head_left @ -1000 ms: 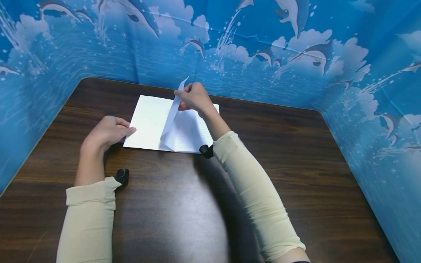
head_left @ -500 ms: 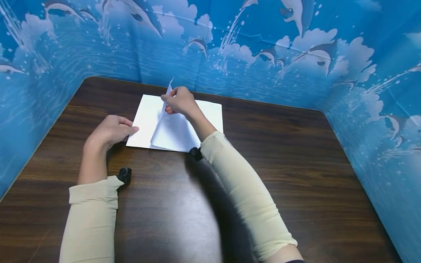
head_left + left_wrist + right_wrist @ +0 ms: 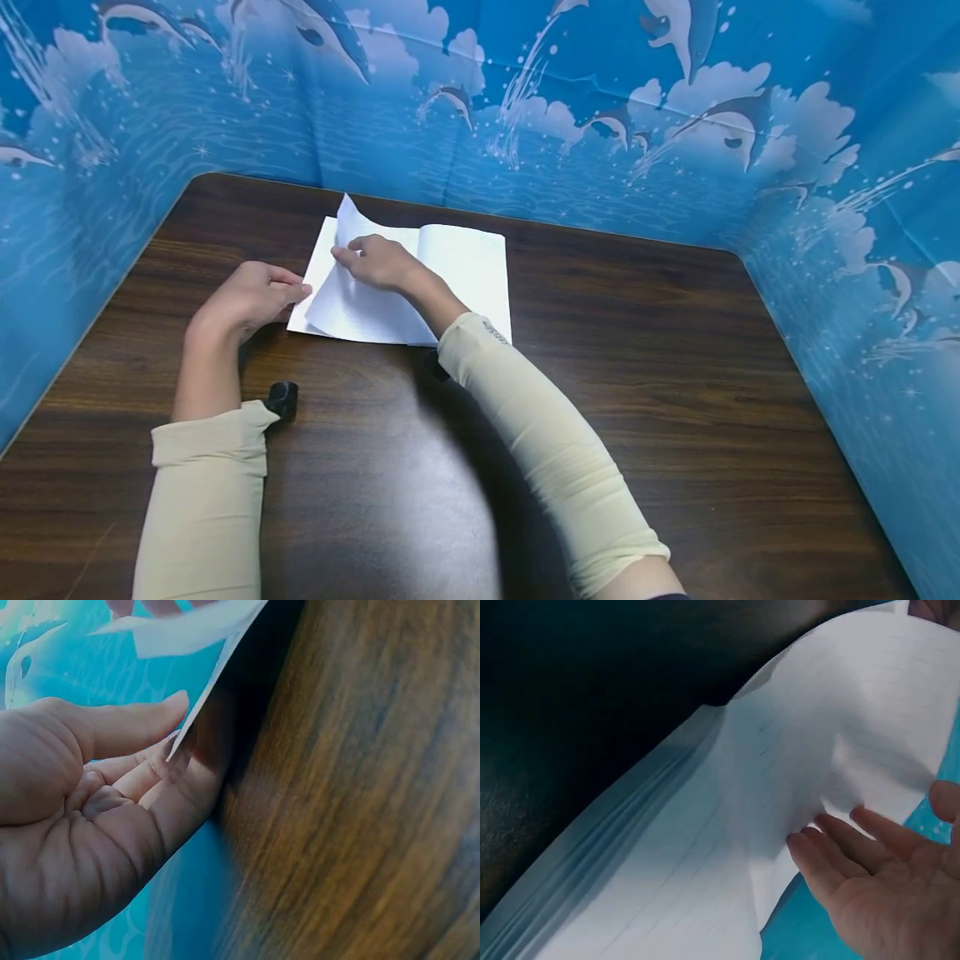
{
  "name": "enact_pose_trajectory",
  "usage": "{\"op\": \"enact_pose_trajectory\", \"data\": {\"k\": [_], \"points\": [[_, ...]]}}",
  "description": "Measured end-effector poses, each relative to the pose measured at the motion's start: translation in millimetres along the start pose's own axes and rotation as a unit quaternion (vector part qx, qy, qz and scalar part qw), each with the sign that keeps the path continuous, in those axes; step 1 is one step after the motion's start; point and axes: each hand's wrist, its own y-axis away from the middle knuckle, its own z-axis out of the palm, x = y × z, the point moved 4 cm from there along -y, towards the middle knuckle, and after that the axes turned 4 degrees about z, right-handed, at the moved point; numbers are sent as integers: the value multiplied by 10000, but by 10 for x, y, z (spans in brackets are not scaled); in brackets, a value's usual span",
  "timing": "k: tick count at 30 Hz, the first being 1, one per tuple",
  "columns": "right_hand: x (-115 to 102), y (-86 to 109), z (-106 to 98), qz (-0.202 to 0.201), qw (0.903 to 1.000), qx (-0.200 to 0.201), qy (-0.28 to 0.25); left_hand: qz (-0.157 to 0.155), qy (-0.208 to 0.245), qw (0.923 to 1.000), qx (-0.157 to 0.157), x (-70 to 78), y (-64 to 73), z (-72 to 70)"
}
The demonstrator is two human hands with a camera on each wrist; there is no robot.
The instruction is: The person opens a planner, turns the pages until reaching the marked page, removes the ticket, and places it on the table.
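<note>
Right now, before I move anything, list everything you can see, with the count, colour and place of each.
Table: one, dark brown wood grain, filling most of the lower head view
Backdrop: one, blue with printed dolphins and clouds, behind and beside the table
Notebook: one, white, lying open near the table's far edge
Raised page: at least one sheet, white, lined, lifted over the notebook's left side
Wrist devices: two, black, one by each cuff, the right one partly hidden
Sleeves: two, pale yellow, one on each forearm
Left hand: one, bare, at the notebook's left edge
Right hand: one, bare, fingers against the raised page
</note>
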Motion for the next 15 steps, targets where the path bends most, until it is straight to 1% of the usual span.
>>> {"op": "enact_pose_trajectory", "data": {"k": [2,4,7,9,11,15], "points": [[-18,11,36,4,9996,-143,227,34,168,9999,-16,4,-6,1],[-36,15,72,-33,9978,-338,574,55,385,9992,-29,8,-6,-1],[-62,18,129,-22,9915,-576,1170,83,694,9975,-58,14,-1,-7],[-80,23,162,-52,9857,-648,1552,83,627,9979,-114,12,8,-11],[-95,36,186,-23,9823,-645,1758,99,444,9988,-155,8,13,-15],[-106,47,208,-26,9802,-569,1896,82,109,9997,-179,-3,33,-11]]}}
